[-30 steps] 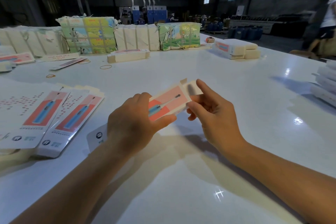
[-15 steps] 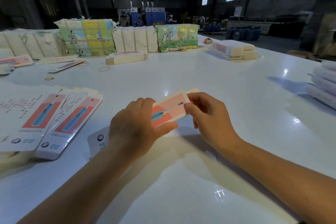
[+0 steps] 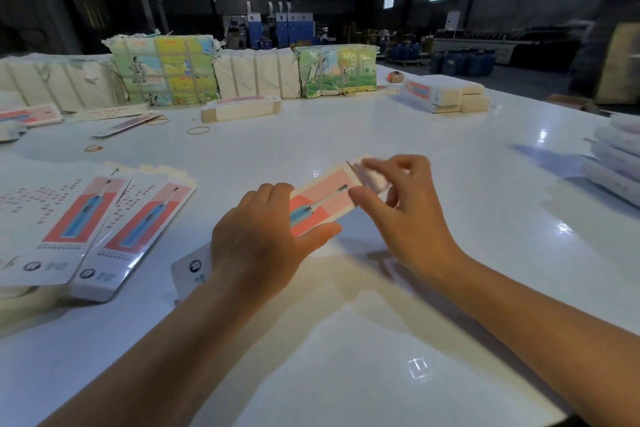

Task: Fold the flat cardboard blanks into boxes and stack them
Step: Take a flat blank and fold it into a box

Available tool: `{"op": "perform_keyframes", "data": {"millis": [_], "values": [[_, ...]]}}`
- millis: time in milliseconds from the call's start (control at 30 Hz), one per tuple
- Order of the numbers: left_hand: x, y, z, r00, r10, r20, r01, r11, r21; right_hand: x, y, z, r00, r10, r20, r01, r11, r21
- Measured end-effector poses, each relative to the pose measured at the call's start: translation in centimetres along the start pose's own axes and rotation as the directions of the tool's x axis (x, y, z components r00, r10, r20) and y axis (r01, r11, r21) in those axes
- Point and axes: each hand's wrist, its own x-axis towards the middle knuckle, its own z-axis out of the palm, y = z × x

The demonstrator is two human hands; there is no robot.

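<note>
Right now your left hand (image 3: 258,243) grips the middle of a toothbrush box (image 3: 322,203), fingers curled over its far edge and thumb along the near edge, holding it just above the white table (image 3: 346,374). Your right hand (image 3: 403,215) is at the box's far end, fingers curled around the white end flap (image 3: 372,177), which is blurred, so you cannot tell exactly how it is pinched. To your left a fanned pile of flat blanks (image 3: 100,229) lies on the table, printed with the same blue toothbrush on red. Further back sit a small stack of blanks (image 3: 240,108), a few rubber bands (image 3: 198,130), wrapped bundles (image 3: 162,71), and at the right edge a stack of folded boxes (image 3: 614,163).
</note>
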Motion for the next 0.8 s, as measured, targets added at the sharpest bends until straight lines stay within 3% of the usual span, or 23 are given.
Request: {"op": "perform_keyframes", "data": {"millis": [67, 100, 133, 200, 233, 267, 333, 400, 467, 500, 567, 633, 800], "values": [[0.0, 0.0, 0.1, 1.0, -0.013, -0.018, 0.013, 1.0, -0.003, 0.5, 0.2, -0.3, 0.991, 0.134, -0.028, -0.133, 0.991, 0.033], [0.0, 0.0, 0.2, 1.0, -0.013, -0.02, 0.013, 1.0, 0.0, 0.7, 0.3, -0.3, 0.964, 0.265, 0.019, -0.264, 0.952, 0.152], [0.0, 0.0, 0.2, 1.0, -0.007, -0.017, 0.007, 1.0, 0.004, 0.9, 0.2, -0.3, 0.913, 0.386, 0.133, -0.408, 0.842, 0.352], [-0.1, 0.3, 0.4, 1.0, 0.024, -0.003, -0.024, 1.0, 0.006, 1.0, 0.2, -0.1, 0.784, 0.402, 0.472, -0.616, 0.413, 0.671], [-0.2, 0.4, 0.5, 0.999, 0.042, 0.004, -0.042, 0.999, 0.008, 1.1, 0.2, 0.1, 0.76, 0.35, 0.548, -0.643, 0.281, 0.713], [-0.3, 0.6, 0.6, 0.999, 0.052, 0.009, -0.052, 0.999, 0.006, 1.0, 0.2, 0.2, 0.772, 0.309, 0.555, -0.629, 0.257, 0.733], [-0.4, 0.7, 0.8, 0.999, 0.048, 0.01, -0.048, 0.999, -0.017, 1.0, 0.3, 0.5, 0.839, 0.269, 0.473, -0.542, 0.329, 0.773], [-0.5, 0.9, 0.9, 0.999, 0.05, 0.002, -0.05, 0.999, -0.015, 0.7, 0.7, 0.7, 0.921, 0.223, 0.319, -0.389, 0.562, 0.73], [-0.6, 1.2, 0.9, 0.999, 0.05, -0.001, -0.05, 0.999, -0.011, 0.0, 0.7, 0.7, 0.986, 0.086, 0.143, -0.141, 0.886, 0.442], [-0.7, 1.4, 0.8, 0.999, 0.047, -0.005, -0.048, 0.999, -0.018, -0.4, 0.7, 0.7, 0.996, -0.016, 0.09, -0.008, 0.966, 0.258], [-0.8, 1.6, 0.7, 0.999, 0.044, -0.017, -0.045, 0.999, -0.03, -0.8, 0.6, 0.8, 0.982, -0.166, 0.087, 0.165, 0.986, 0.022], [-1.0, 1.6, 0.8, 0.998, 0.05, -0.028, -0.051, 0.998, -0.031, -0.9, 0.5, 0.9, 0.967, -0.226, 0.114, 0.235, 0.969, -0.076], [-0.9, 1.8, 0.8, 0.997, 0.075, -0.016, -0.075, 0.997, -0.026, -1.3, 0.6, 0.8, 0.965, -0.216, 0.151, 0.231, 0.969, -0.088]]}}
